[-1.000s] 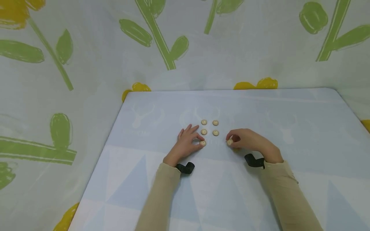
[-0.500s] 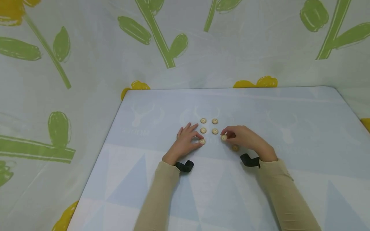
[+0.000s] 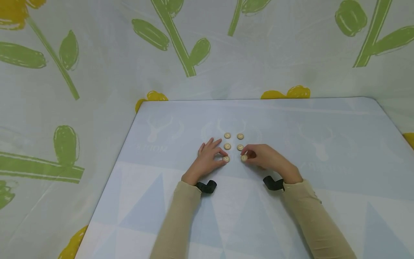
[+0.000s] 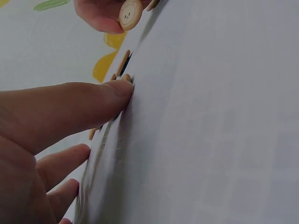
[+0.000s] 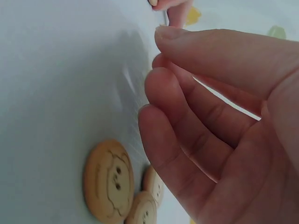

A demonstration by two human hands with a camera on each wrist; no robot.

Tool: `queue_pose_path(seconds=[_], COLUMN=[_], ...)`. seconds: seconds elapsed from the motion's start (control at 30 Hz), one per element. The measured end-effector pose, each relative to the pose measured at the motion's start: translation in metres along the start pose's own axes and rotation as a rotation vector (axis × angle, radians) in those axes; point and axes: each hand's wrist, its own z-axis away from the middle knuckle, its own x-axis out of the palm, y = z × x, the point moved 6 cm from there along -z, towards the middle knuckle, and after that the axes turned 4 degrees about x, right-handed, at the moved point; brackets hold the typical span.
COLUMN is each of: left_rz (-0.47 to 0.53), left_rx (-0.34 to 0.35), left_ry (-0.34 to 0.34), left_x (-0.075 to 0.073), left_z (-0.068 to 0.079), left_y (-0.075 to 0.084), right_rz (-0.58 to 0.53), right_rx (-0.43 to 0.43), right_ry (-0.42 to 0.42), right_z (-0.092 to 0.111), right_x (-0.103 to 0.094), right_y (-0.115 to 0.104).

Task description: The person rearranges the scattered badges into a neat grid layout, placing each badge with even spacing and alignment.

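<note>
In the head view, my left hand (image 3: 207,160) pinches a round wooden button (image 3: 226,159) at the table surface, its other fingers spread. To its right, my right hand (image 3: 268,158) holds a second wooden button (image 3: 244,158) between thumb and forefinger. That one shows clearly in the left wrist view as a pale disc (image 4: 130,14) with a small drawn face. Beyond both hands lie the rest of a two-column arrangement: a far left button (image 3: 227,135), a far right button (image 3: 240,136), a nearer left button (image 3: 227,146) and a nearer right button (image 3: 239,147), beside my right fingertips.
Several loose buttons (image 5: 110,182) lie under and beside my right hand in the right wrist view, mostly hidden from the head camera. The pale blue and white table (image 3: 181,219) meets a flower-patterned cloth (image 3: 106,57) at its back and left edges.
My right hand has carried its button leftward, to just below the right column, and now covers the loose button that showed half a second ago. The left hand stays on its button.
</note>
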Motion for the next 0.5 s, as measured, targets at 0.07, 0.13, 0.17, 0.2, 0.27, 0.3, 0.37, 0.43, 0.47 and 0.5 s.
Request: queue_pose_path(seconds=[0.07, 0.13, 0.17, 0.2, 0.27, 0.3, 0.37, 0.43, 0.47, 0.5], left_rz=[-0.003, -0.002, -0.001, 0.002, 0.006, 0.007, 0.002, -0.005, -0.009, -0.014], left_rx=[-0.002, -0.005, -0.005, -0.007, -0.009, -0.011, -0.015, -0.018, -0.019, -0.019], left_ry=[-0.001, -0.001, -0.001, -0.001, -0.002, -0.004, -0.006, -0.007, -0.006, -0.007], left_x=[-0.0001, -0.0004, -0.0005, -0.0006, -0.0005, -0.0004, 0.0001, 0.0005, 0.0006, 0.0007], left_z=[0.0001, 0.0001, 0.0003, 0.0004, 0.0006, 0.0006, 0.0006, 0.0003, 0.0003, 0.0001], left_y=[0.0004, 0.0008, 0.0011, 0.0013, 0.0014, 0.0014, 0.001, 0.0006, 0.0004, 0.0001], right_rz=[0.014, 0.037, 0.048, 0.06, 0.076, 0.081, 0.092, 0.104, 0.11, 0.113], right_rx=[-0.021, -0.04, -0.05, -0.06, -0.071, -0.071, -0.072, -0.076, -0.079, -0.081], right_ry=[0.004, 0.013, 0.015, 0.017, 0.018, 0.022, 0.028, 0.035, 0.039, 0.041], right_z=[-0.0003, -0.0005, -0.0007, -0.0008, -0.0012, -0.0013, -0.002, -0.0024, -0.0025, -0.0027], right_x=[0.0018, 0.0035, 0.0044, 0.0052, 0.0067, 0.0071, 0.0081, 0.0088, 0.0091, 0.0094], right_y=[-0.0026, -0.0054, -0.0066, -0.0078, -0.0091, -0.0096, -0.01, -0.0104, -0.0105, -0.0106])
